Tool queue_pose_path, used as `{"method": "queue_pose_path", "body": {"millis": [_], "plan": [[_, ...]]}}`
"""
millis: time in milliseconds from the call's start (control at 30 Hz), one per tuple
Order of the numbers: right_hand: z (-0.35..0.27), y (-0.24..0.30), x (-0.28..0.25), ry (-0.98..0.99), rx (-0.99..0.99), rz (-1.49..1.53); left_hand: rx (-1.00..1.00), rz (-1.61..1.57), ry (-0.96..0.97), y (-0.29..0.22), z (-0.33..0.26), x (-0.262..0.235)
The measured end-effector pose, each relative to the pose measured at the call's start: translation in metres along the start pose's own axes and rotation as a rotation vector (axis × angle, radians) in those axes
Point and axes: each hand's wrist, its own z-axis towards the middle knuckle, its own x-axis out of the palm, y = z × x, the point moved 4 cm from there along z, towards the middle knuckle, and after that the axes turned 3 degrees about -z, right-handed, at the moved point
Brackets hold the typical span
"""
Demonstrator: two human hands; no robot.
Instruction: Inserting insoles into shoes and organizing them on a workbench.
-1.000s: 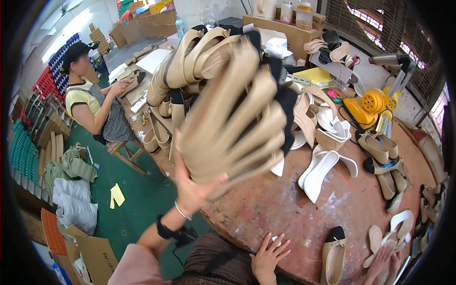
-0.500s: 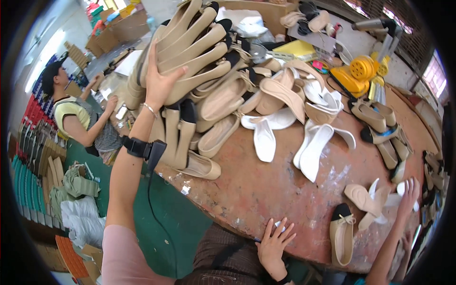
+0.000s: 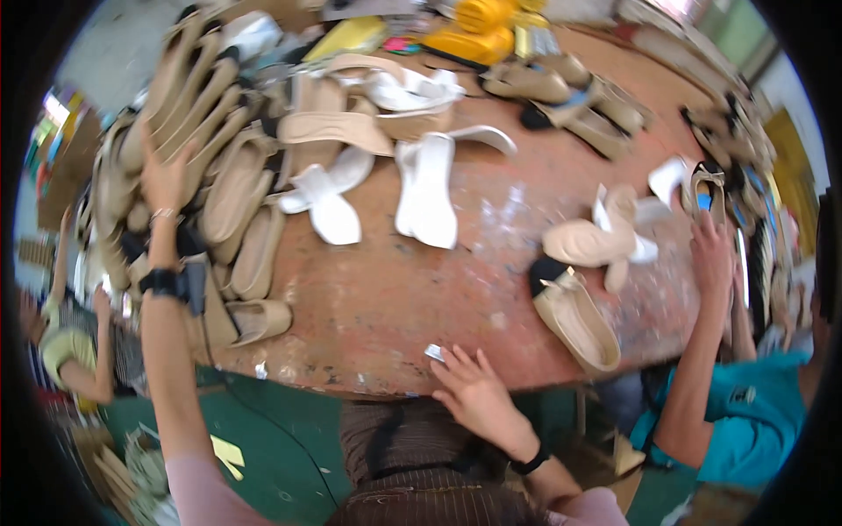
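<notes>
At the left, a stack of beige ballet flats with black toes (image 3: 200, 83) leans over the heap. My left hand (image 3: 165, 175), somewhat blurred, grips the stack's near side with the thumb apart; its other fingers are partly hidden. My right hand (image 3: 478, 394) lies open on the table's near edge, fingers spread and nothing held. A small whitish piece (image 3: 434, 352) sits by its fingertips. Right of it, a single beige flat with a black toe and a bow (image 3: 574, 320) lies on the table. Beige insoles (image 3: 583, 243) overlap white ones beyond that shoe.
White insoles (image 3: 427, 197) and beige insoles (image 3: 338, 131) lie mid-table. Several flats (image 3: 570, 96) are grouped farther back, before a yellow machine (image 3: 474, 39). A co-worker in teal (image 3: 745, 399) at right reaches to a shoe (image 3: 704, 188). Another person (image 3: 74, 351) is at far left.
The view has swung right, so the table's things appear farther left. My left hand remains at the stack, which now rests lower against the heap. The co-worker's hand has moved to a shoe.
</notes>
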Motion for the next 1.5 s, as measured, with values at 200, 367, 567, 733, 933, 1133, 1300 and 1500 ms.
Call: {"method": "queue_pose_path", "body": {"millis": [200, 367, 567, 733, 933, 1133, 1300, 1500], "plan": [[-0.072, -0.091, -0.12, -0.715, 0.53, -0.443, 0.068, 0.162, 0.05, -0.045, -0.013, -0.007], [-0.102, -0.141, -0.117, -0.392, 0.954, -0.384, -0.022, 0.362, 0.142, -0.076, -0.007, -0.019], [-0.095, -0.129, -0.09, -0.347, 0.759, -0.264, 0.592, 0.625, -0.072, -0.127, -0.009, -0.013], [-0.073, -0.111, -0.078, -0.346, 0.752, 0.007, 0.661, 0.516, -0.094, -0.096, 0.004, -0.011], [-0.074, -0.127, -0.066, -0.334, 0.706, -0.011, 0.102, 0.327, -0.015, -0.014, 0.037, -0.007], [-0.078, -0.141, -0.056, -0.407, 0.689, -0.077, 0.251, 0.28, -0.075, -0.033, -0.013, -0.02], [-0.087, -0.161, -0.048, -0.468, 0.614, -0.114, 0.102, 0.278, -0.127, -0.019, -0.026, -0.034], [-0.093, -0.182, -0.05, -0.291, 0.682, -0.018, 0.077, 0.243, 0.031, -0.017, 0.008, -0.021]]}}
